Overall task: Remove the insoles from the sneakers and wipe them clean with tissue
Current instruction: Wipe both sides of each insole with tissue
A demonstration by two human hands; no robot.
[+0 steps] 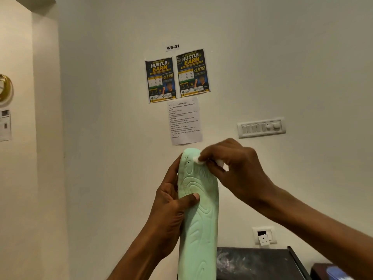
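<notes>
Insole [198,215] upright before wall [262,67]; right hand [236,168] presses tissue [196,159].

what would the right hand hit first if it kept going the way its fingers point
Probably the left hand: the right hand points left across the top of the mint insole, tissue pressed to it. Depth is unclear.

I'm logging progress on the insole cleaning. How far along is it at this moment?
Done: one mint-green insole is out of its sneaker, held upright by the left hand. In hand: the right hand presses a wad of white tissue against the insole's top end, where dark specks show. Left: the length below, and any other insole; no sneakers are in view, so that cannot be judged.
</notes>
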